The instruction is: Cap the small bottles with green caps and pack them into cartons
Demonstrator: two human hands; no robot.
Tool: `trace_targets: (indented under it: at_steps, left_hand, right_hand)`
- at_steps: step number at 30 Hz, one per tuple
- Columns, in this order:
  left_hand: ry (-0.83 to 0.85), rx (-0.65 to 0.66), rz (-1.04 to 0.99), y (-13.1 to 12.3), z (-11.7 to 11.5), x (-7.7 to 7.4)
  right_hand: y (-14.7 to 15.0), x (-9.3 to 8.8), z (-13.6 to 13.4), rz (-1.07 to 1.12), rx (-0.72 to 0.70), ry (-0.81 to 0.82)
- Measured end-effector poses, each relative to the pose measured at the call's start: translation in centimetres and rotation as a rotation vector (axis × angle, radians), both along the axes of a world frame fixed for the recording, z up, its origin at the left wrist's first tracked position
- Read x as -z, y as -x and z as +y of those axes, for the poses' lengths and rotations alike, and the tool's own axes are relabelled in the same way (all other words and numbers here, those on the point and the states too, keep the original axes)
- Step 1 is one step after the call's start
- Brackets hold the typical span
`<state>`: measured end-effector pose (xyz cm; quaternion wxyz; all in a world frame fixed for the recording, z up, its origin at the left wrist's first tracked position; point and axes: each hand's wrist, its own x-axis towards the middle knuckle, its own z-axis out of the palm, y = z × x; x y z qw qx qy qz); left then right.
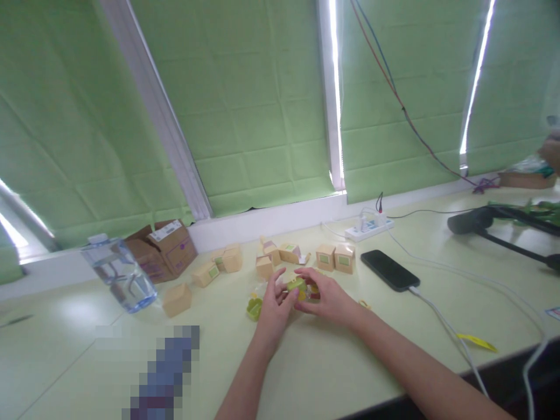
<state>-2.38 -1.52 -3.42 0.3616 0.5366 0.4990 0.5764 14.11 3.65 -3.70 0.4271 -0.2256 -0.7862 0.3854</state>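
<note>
Between my two hands is a small green and yellow plastic piece, partly covered by the fingers. My left hand grips it from the left with thumb and fingers. From the right, my right hand is closed around its other side, where something reddish also shows between the fingers. Just left of my left hand lies a green cup-like plastic piece on the table. Close behind the hands stand small tan boxes, among them a plain one and an opened one with a raised flap.
More tan boxes stand at right and left. A water bottle and an opened cardboard carton are at far left. Rightward lie a phone on a white cable, a power strip and a yellow strip.
</note>
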Motion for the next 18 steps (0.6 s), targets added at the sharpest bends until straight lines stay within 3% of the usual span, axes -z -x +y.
trace_targets:
  at_steps: [5,11,18]
  left_hand:
    - [0.009,0.025,0.054,-0.11,-0.22,-0.21]
    - [-0.02,-0.026,0.294,-0.57,-0.68,-0.13]
    - [-0.11,-0.073,0.447,-0.73,-0.87,-0.26]
  right_hand:
    - [0.03,0.13,0.03,-0.034,-0.078,0.062]
    - [-0.1,0.04,0.1,-0.156,0.032,-0.056]
    - [-0.19,0.15,0.09,-0.118,0.073,-0.057]
